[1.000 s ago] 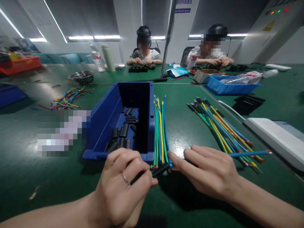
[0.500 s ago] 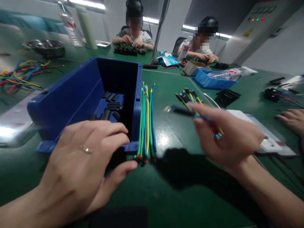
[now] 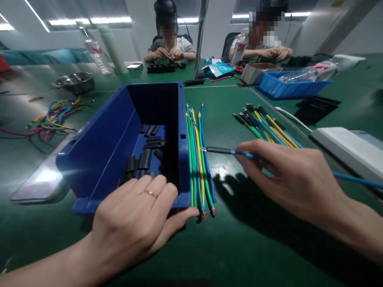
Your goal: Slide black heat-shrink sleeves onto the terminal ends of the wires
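My right hand (image 3: pixel 287 179) pinches a blue wire (image 3: pixel 243 154) between thumb and fingers. A black sleeve (image 3: pixel 218 150) covers its front part, and a small metal ring terminal shows at the tip. That tip overlaps the edge of a row of green, yellow and blue wires (image 3: pixel 196 159) lying along the bin; I cannot tell if they touch. My left hand (image 3: pixel 137 215) is closed over the front lip of the blue bin (image 3: pixel 95 151), its fingertips hidden inside. Its thumb reaches the row's bare copper ends. Short black tubes (image 3: pixel 145 158) lie in the bin.
Sleeved wires (image 3: pixel 269 125) lie in a pile beyond my right hand, near a white device (image 3: pixel 350 151). Left are a phone-like slab (image 3: pixel 42 175), loose wires (image 3: pixel 56 115) and a metal bowl (image 3: pixel 73 83). A light-blue tray (image 3: pixel 293 85) stands back right. Two people sit opposite.
My right hand has brought the sleeved blue wire closer to the row of wires. My left hand has closed further over the bin's front lip. The whole view has shifted.
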